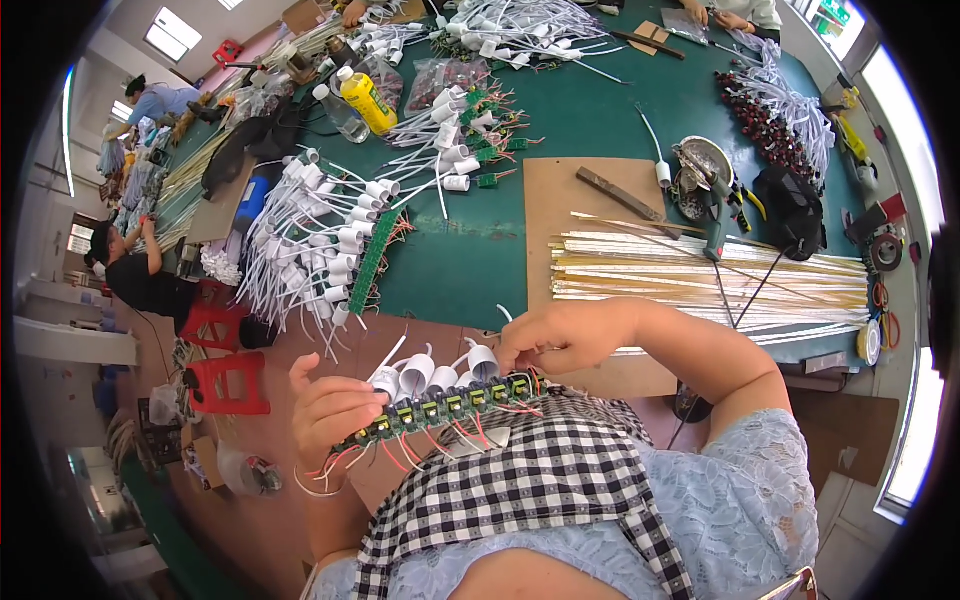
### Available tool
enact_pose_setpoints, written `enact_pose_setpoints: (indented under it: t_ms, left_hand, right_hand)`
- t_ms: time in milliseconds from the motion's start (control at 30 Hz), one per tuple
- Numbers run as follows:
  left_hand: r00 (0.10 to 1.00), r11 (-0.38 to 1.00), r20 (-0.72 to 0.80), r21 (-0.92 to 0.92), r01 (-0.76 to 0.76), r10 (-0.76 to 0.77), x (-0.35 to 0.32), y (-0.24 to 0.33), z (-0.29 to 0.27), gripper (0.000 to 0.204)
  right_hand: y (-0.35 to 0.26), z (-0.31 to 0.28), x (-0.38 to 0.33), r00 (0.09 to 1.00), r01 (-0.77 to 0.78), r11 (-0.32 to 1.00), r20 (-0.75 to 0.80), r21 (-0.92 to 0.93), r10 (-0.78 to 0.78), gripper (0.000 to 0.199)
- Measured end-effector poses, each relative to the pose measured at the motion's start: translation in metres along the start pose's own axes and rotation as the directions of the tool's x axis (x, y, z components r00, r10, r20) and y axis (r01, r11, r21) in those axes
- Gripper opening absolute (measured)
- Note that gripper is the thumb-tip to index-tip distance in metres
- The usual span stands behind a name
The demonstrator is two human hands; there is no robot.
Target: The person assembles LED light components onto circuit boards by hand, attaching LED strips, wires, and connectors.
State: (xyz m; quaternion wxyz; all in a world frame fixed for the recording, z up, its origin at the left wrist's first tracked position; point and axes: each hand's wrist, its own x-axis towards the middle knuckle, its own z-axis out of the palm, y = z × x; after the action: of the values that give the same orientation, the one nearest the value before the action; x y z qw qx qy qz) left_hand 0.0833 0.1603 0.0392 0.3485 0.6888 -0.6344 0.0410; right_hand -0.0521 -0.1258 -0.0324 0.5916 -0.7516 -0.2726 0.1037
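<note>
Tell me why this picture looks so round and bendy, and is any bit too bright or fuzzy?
In the head view, the wide fisheye lens leaves black corners and bends straight edges, like the right side of the table; in the head view, the right-hand window glares white; in the head view, the board strip looks fairly clear, though tiny parts are hard to tell.

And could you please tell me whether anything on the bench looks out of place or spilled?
One white socket lies by itself near the brown board, apart from the clustered ones, so it looks stray. The yellow bottle also seems odd among the work parts. No spill is evident.
</note>
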Motion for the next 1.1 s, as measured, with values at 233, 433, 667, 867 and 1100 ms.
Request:
enact_pose_setpoints:
  t_ms: [233, 433, 667, 867, 1100]
  left_hand:
    - [0.997, 0.999, 0.068, -0.019, 0.033, -0.032, -0.009, -0.007, -0.001, 0.015]
    - [0.995, 0.999, 0.087, 0.009, 0.038, -0.038, -0.012, -0.002, 0.005, 0.026]
    - [0.991, 1.0, 0.133, -0.002, 0.029, -0.029, -0.012, -0.003, 0.016, 0.026]
    - [0.967, 0.982, 0.168, 0.012, 0.19, -0.189, -0.018, -0.012, 0.027, 0.025]
    - [0.832, 0.701, 0.032, -0.522, 0.487, -0.554, -0.03, -0.022, 0.031, 0.018]
  right_hand:
    - [0.005, 0.011, 0.004, 0.966, -0.258, 0.959, 0.041, 0.115, 0.255, 0.024]
    - [0.002, 0.012, 0.003, 0.891, -0.452, 0.875, 0.049, 0.173, 0.45, 0.025]
    - [0.006, 0.016, 0.007, 0.857, -0.514, 0.838, 0.07, 0.183, 0.51, 0.029]
    - [-0.005, 0.017, 0.007, 0.916, -0.332, 0.932, -0.285, -0.146, 0.282, 0.025]
    - [-0.013, 0.019, -0.013, 0.538, 0.194, 0.927, -0.756, -0.32, -0.373, 0.018]
